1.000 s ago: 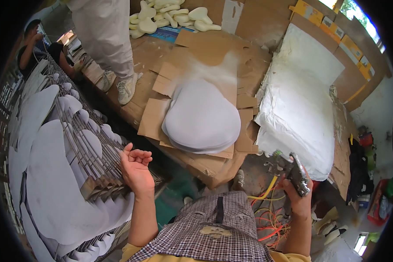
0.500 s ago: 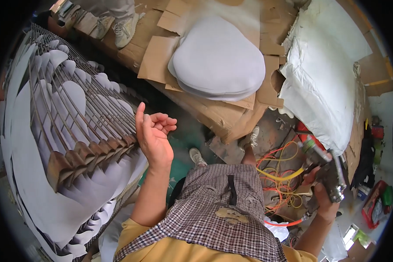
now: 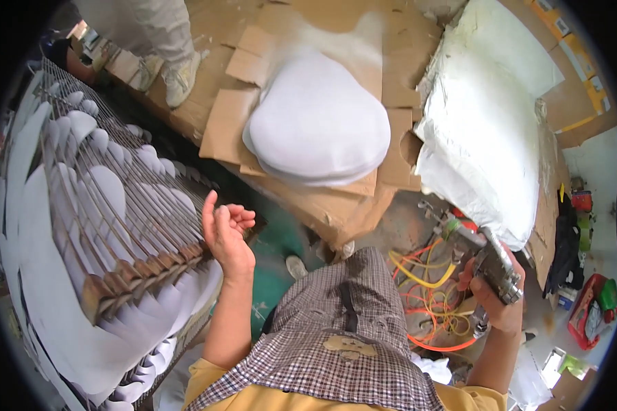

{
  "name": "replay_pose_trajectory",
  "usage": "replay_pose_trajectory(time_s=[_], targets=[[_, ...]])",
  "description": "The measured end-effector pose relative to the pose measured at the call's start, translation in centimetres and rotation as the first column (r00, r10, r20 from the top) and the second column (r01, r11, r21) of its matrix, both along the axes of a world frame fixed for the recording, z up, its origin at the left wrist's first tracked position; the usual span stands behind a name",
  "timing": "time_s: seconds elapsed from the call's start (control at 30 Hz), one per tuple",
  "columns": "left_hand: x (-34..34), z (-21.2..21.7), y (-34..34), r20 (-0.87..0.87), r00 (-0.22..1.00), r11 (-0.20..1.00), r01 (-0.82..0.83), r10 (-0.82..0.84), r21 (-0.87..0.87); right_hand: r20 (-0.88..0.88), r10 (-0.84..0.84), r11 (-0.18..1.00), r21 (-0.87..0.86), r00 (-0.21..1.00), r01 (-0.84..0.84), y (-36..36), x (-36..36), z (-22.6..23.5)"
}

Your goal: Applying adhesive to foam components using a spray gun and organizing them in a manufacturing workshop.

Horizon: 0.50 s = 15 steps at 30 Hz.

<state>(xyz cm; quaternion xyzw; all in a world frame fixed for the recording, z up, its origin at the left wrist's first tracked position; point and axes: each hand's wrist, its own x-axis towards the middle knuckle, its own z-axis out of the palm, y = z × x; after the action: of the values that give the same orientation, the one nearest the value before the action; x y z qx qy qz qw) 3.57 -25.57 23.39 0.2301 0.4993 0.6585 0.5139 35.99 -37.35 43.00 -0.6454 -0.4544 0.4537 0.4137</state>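
In my right hand is a metal spray gun, with my fingers wrapped round its grip. A yellow hose and an orange hose run from it. My left hand is raised with nothing in it, its fingers apart and partly bent. It is beside the rusty metal rods of a drying rack, which holds many pale grey, rounded flat pieces. Ahead, a stack of similar rounded pads lies on cardboard. The surface of the top pad looks smooth and whitish.
A white-wrapped bundle fills the right of the cardboard-covered table. Tangled hoses lie on the floor below. Another person's legs and shoes are at the far left of the table. A red bag is at the far right.
The pad stack and table now appear lower and further left in the view. My left hand sits lower, and the spray gun in my right hand has shifted slightly left.
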Motion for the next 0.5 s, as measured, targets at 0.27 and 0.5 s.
replay_pose_trajectory(time_s=[0.27,0.5], targets=[[1.2,-4.3,5.8,-0.158,0.987,0.987,-0.017,-0.009,-0.16,0.013,0.149,0.989,0.009,0.989,-0.149,3.0,4.4,0.0],[3.6,-10.7,12.7,-0.857,0.447,0.944,-0.075,-0.258,-0.323,-0.092,0.071,0.996,0.065,0.993,-0.065,4.8,8.8,0.1]])
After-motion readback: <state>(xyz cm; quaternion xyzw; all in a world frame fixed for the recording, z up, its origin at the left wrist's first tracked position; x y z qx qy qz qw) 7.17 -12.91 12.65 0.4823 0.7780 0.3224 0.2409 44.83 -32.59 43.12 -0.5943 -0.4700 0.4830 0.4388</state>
